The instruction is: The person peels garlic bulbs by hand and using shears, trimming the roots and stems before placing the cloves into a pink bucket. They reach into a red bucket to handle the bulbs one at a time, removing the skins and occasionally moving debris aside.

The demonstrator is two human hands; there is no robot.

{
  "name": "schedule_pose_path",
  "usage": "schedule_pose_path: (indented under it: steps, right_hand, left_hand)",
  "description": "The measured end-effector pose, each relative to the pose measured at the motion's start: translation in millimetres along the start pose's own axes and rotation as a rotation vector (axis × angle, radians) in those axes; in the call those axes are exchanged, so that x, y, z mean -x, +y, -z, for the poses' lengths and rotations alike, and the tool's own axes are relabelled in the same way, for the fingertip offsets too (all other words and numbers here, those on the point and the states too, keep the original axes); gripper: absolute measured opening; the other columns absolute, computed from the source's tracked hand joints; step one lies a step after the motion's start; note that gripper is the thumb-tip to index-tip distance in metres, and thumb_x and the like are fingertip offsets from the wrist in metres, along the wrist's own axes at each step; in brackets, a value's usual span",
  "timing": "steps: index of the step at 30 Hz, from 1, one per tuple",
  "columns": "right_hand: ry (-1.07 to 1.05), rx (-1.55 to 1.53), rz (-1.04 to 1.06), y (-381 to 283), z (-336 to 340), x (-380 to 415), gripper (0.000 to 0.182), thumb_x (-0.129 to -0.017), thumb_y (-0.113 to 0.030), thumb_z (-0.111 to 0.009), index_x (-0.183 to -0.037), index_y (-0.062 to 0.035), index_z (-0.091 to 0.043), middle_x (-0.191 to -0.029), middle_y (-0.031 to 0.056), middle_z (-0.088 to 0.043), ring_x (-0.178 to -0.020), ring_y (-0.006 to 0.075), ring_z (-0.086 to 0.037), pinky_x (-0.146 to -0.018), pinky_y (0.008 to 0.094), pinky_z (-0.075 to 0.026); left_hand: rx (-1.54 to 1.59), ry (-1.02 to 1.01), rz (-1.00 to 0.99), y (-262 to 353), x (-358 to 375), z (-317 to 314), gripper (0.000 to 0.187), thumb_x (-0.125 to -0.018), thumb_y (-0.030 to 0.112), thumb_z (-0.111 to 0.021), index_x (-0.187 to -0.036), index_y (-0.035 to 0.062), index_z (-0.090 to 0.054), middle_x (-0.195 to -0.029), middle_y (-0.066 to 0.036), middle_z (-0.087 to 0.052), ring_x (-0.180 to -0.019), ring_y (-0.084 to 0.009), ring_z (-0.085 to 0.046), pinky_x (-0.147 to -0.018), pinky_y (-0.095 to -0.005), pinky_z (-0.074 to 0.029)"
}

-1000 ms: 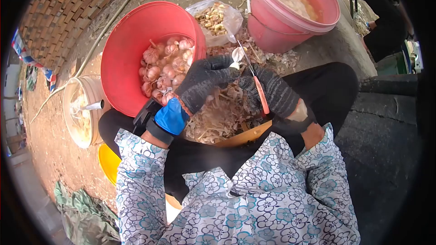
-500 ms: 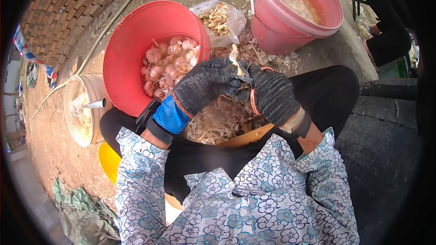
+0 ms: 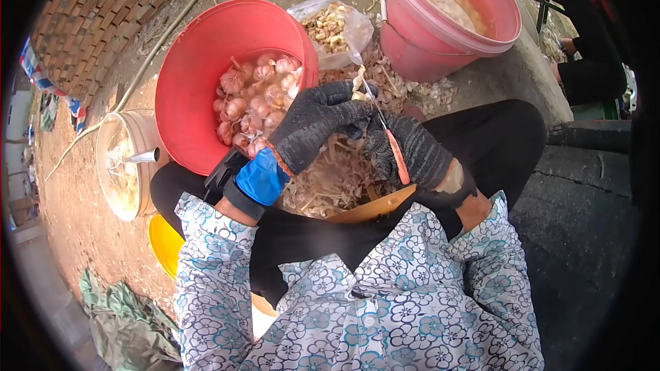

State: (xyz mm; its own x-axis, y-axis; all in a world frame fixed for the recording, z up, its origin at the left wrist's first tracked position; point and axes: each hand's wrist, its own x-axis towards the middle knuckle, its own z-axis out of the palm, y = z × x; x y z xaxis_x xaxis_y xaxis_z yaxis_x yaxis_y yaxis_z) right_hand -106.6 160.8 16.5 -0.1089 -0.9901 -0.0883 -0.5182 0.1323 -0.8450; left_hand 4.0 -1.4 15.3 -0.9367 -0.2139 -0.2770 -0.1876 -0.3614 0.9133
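In a dark grey glove, my left hand is closed on a piece of garlic that sticks up past the fingertips. My right hand, gloved too, grips a small knife with an orange-pink handle; its thin blade points up beside the garlic. Below both hands lies a heap of garlic skins along a wooden edge. To the left, a red bucket holds whole pinkish garlic bulbs in liquid. A clear plastic bag with small garlic pieces stands beyond my hands.
A pink bucket with pale contents in liquid stands at the upper right. On the left are a cream bucket, a yellow container and a hose. Another person's dark-clothed limb shows at the right edge.
The knife has swung so its blade points up along the garlic and its handle slants down to the right. My right hand has turned and dropped slightly.
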Motion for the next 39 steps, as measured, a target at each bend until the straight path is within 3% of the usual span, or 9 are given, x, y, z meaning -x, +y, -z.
schedule_pose_path:
  steps: [1, 8, 10, 16, 22, 23, 25, 35, 39]
  right_hand:
    - [0.106, -0.378, 0.032, 8.2, -5.4, -2.6, 0.022, -0.090, -0.009, -0.040, -0.106, -0.0003, -0.052, -0.097, 0.0106, -0.060, -0.088, 0.0188, -0.058, -0.079, 0.0289, -0.046]
    - [0.353, -0.011, 0.049, 8.5, 1.2, -13.3, 0.026, -0.086, -0.011, -0.050, -0.111, -0.0035, -0.050, -0.097, 0.0084, -0.060, -0.087, 0.0164, -0.058, -0.076, 0.0281, -0.046]
    - [0.383, -0.972, -0.076, 42.7, -8.5, -17.9, 0.025, -0.084, -0.006, -0.052, -0.109, -0.0047, -0.051, -0.095, 0.0094, -0.061, -0.085, 0.0186, -0.060, -0.072, 0.0296, -0.047]
    - [0.500, -0.055, 0.013, 28.1, -6.0, -21.6, 0.032, -0.073, 0.004, -0.050, -0.104, -0.0056, -0.054, -0.088, 0.0147, -0.059, -0.078, 0.0307, -0.059, -0.069, 0.0327, -0.047]
    - [0.569, 0.037, 0.093, 33.0, -11.7, -21.6, 0.028, -0.072, 0.004, -0.049, -0.099, -0.0044, -0.052, -0.086, 0.0124, -0.057, -0.078, 0.0261, -0.058, -0.069, 0.0315, -0.047]
    - [0.568, 0.039, 0.090, 36.9, -12.7, -22.2, 0.028, -0.072, 0.004, -0.049, -0.099, -0.0044, -0.052, -0.086, 0.0124, -0.057, -0.078, 0.0261, -0.058, -0.069, 0.0315, -0.047]
    - [0.493, -0.796, -0.076, 48.4, -15.7, -24.2, 0.027, -0.074, 0.005, -0.049, -0.099, -0.0043, -0.049, -0.089, 0.0065, -0.054, -0.079, 0.0158, -0.054, -0.071, 0.0281, -0.045]
    - [0.545, -0.589, -0.040, 38.8, -15.3, -27.1, 0.023, -0.074, 0.009, -0.053, -0.092, -0.0050, -0.049, -0.082, 0.0016, -0.051, -0.078, 0.0067, -0.047, -0.068, 0.0218, -0.043]
    - [0.462, -0.661, -0.199, 34.7, -5.2, -26.6, 0.020, -0.074, 0.001, -0.062, -0.089, -0.0064, -0.051, -0.080, 0.0020, -0.055, -0.074, 0.0077, -0.053, -0.063, 0.0222, -0.044]
  left_hand:
    - [-0.103, 0.027, 0.023, 4.4, 0.8, -1.7, 0.031, -0.083, 0.014, -0.057, -0.111, -0.0011, -0.055, -0.088, -0.003, -0.059, -0.075, -0.0076, -0.054, -0.065, -0.0213, -0.045]
    - [-0.245, 0.145, -0.052, -11.3, -4.2, -1.9, 0.050, -0.076, 0.001, -0.060, -0.123, 0.0009, -0.045, -0.091, -0.005, -0.061, -0.076, -0.0090, -0.055, -0.065, -0.0227, -0.047]
    - [-0.366, 0.155, -0.066, -12.2, -2.8, -2.6, 0.052, -0.075, 0.000, -0.061, -0.124, 0.0019, -0.044, -0.093, -0.006, -0.062, -0.077, -0.0109, -0.057, -0.067, -0.0239, -0.047]
    - [-0.835, 0.129, -0.300, -24.1, -0.3, -3.2, 0.055, -0.074, 0.005, -0.064, -0.125, 0.0040, -0.042, -0.093, -0.013, -0.062, -0.083, -0.0181, -0.061, -0.072, -0.0291, -0.048]
    - [-0.901, 0.091, -0.231, -13.7, 4.3, -11.5, 0.056, -0.073, 0.009, -0.066, -0.124, 0.0057, -0.043, -0.099, -0.014, -0.061, -0.088, -0.0235, -0.061, -0.074, -0.0318, -0.047]
    - [-0.919, 0.094, -0.309, -17.6, 2.7, -10.4, 0.057, -0.073, 0.009, -0.066, -0.124, 0.0062, -0.043, -0.101, -0.014, -0.061, -0.089, -0.0243, -0.061, -0.074, -0.0321, -0.047]
    - [-0.880, 0.112, -0.329, -19.6, 0.5, -8.2, 0.057, -0.073, 0.010, -0.066, -0.125, 0.0062, -0.043, -0.098, -0.013, -0.061, -0.087, -0.0233, -0.061, -0.073, -0.0318, -0.048]
    - [-0.578, 0.158, 0.045, -5.5, -2.2, -7.0, 0.051, -0.076, 0.008, -0.064, -0.122, 0.0028, -0.044, -0.102, -0.008, -0.058, -0.087, -0.0134, -0.057, -0.075, -0.0272, -0.047]
    - [-0.433, 0.115, -0.210, -14.3, -3.1, -5.9, 0.048, -0.076, 0.002, -0.063, -0.120, 0.0018, -0.046, -0.106, -0.006, -0.057, -0.093, -0.0128, -0.055, -0.080, -0.0257, -0.046]
